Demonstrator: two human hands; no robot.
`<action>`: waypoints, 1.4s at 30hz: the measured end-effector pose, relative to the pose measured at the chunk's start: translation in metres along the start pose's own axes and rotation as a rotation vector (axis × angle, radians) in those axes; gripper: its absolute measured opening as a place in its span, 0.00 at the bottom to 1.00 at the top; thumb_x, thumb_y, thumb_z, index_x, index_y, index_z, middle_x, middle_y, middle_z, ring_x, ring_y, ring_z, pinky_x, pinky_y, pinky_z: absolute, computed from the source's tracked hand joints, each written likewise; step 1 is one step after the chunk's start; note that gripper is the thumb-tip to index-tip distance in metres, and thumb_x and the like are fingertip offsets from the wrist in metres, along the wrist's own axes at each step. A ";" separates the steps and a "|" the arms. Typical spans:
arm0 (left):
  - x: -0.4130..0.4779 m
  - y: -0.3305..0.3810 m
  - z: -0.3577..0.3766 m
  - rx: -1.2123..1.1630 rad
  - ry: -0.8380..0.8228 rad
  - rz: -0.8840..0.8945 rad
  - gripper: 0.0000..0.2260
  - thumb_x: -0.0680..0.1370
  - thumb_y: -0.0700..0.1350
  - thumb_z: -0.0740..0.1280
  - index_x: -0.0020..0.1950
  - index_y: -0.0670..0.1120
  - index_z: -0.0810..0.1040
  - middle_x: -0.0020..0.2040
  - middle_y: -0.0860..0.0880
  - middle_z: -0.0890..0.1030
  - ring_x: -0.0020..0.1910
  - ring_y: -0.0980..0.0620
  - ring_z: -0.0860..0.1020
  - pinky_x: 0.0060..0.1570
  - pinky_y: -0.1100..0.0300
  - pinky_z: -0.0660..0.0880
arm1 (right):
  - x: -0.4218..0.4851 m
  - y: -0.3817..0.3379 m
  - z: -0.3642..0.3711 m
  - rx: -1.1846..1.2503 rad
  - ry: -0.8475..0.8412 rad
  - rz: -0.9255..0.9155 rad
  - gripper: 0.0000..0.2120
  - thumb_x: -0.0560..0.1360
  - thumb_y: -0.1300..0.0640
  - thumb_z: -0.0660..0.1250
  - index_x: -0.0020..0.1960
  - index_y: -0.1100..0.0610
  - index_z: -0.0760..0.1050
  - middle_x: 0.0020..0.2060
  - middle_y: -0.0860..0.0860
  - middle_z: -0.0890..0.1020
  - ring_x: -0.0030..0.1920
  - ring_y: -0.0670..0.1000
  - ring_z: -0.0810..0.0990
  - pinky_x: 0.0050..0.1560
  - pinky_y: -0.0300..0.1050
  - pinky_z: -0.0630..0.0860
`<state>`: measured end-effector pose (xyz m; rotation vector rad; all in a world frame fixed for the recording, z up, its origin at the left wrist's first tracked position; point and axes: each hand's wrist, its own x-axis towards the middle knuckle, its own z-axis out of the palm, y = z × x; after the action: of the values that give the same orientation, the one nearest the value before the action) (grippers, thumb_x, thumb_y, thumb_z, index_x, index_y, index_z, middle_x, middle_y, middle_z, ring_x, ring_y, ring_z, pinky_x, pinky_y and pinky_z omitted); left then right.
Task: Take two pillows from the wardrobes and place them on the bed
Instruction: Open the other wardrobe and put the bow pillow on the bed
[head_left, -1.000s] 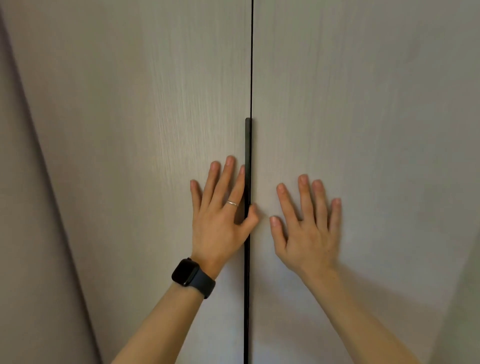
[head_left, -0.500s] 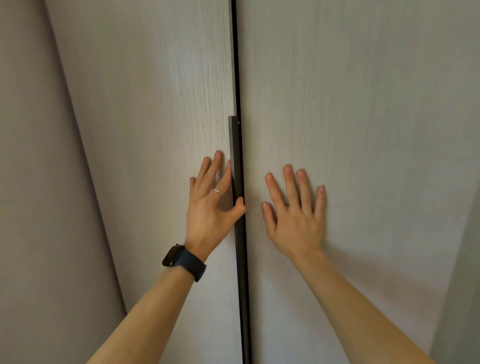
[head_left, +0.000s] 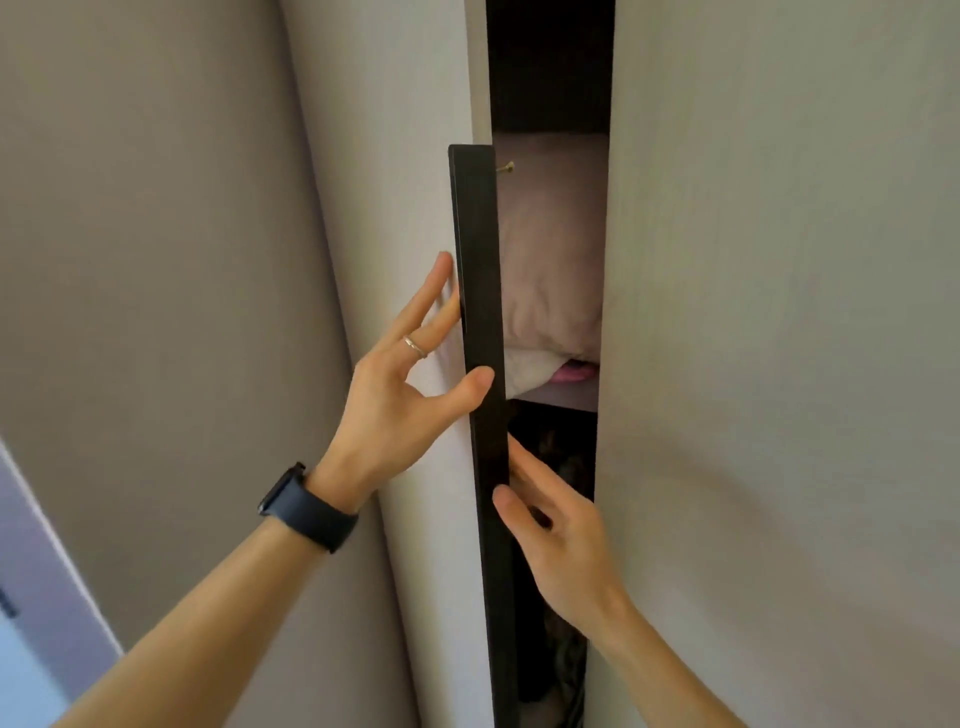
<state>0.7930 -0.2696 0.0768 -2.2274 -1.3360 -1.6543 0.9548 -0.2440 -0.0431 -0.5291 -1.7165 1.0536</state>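
Well, head view: the handle (head_left: 480, 322) is pinched by the left hand (head_left: 400, 395), thumb in front; lower down it is gripped by the right hand (head_left: 561, 551). Just right of the handle, a pillow (head_left: 550, 260) is seen inside. It is judged soft, light and bulky, best grabbed at the bulging front edge.

We now grip the black handle (head_left: 480, 260) with left hand (head_left: 400, 395) and right hand (head_left: 561, 540) instead of pressing flat; the left wardrobe door (head_left: 389, 130) stands ajar, showing a pillow (head_left: 556, 270).

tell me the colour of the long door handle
The handle is black, clearest in the head view.
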 end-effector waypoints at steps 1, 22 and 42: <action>-0.007 0.002 -0.008 -0.005 0.003 -0.021 0.30 0.76 0.43 0.72 0.77 0.49 0.66 0.80 0.55 0.60 0.79 0.58 0.58 0.77 0.53 0.60 | -0.002 0.001 0.008 0.013 0.011 -0.015 0.24 0.81 0.61 0.66 0.73 0.43 0.70 0.63 0.36 0.80 0.63 0.42 0.79 0.64 0.36 0.74; -0.122 0.022 -0.150 0.206 0.617 -0.521 0.19 0.75 0.44 0.74 0.65 0.53 0.79 0.50 0.52 0.85 0.47 0.52 0.85 0.47 0.54 0.84 | 0.006 0.022 0.189 -0.150 -0.238 -0.408 0.32 0.73 0.44 0.74 0.74 0.38 0.66 0.72 0.45 0.71 0.67 0.40 0.70 0.63 0.23 0.65; -0.141 -0.012 -0.188 0.501 0.695 -0.613 0.21 0.79 0.41 0.67 0.70 0.57 0.73 0.61 0.62 0.77 0.58 0.65 0.77 0.54 0.70 0.74 | 0.008 0.029 0.225 -0.377 -0.298 -0.471 0.26 0.79 0.47 0.66 0.76 0.41 0.65 0.75 0.43 0.68 0.73 0.47 0.65 0.63 0.44 0.75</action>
<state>0.6378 -0.4419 0.0380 -0.8806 -1.9841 -1.7157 0.7435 -0.3129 -0.0878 -0.1800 -2.1840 0.4887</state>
